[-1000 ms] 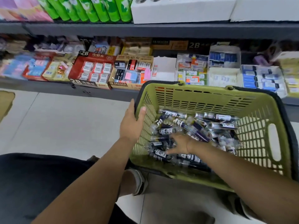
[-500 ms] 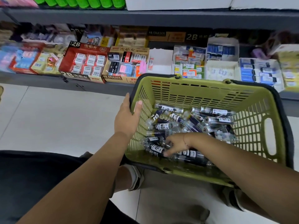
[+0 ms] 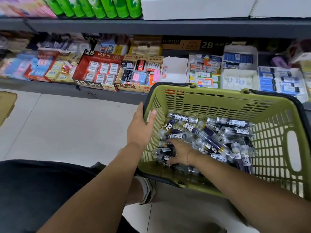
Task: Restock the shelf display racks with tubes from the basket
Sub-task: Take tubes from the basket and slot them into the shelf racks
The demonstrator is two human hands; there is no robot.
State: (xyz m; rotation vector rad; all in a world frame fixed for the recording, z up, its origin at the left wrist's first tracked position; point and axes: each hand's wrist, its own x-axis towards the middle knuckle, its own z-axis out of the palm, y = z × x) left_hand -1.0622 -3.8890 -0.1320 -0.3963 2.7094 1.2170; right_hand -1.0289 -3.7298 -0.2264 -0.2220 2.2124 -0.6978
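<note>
Compared with half a second ago, the view has dropped a little, so the green packs [image 3: 101,5] on the top shelf show more fully. The left hand [image 3: 140,130] keeps its place on the basket [image 3: 218,101], and the right hand [image 3: 180,153] has closed in on the tubes [image 3: 227,122] it was lying over.

Pale tiled floor [image 3: 67,128] runs under a grey shelf [image 3: 42,86] lined with open boxes of erasers. Among them are a red box [image 3: 99,71] and, to its right, a tan box [image 3: 139,73], with white and blue packs further right. The green basket sits in front of the shelf, low on the right, by a shoe [image 3: 148,190].

The left hand grips the basket's left rim, with the thumb inside the wall and the fingers outside. The tubes lie heaped on the basket's bottom. The right hand reaches in from the right, palm down, its fingers and thumb curling round a few tubes at the heap's near left corner.
</note>
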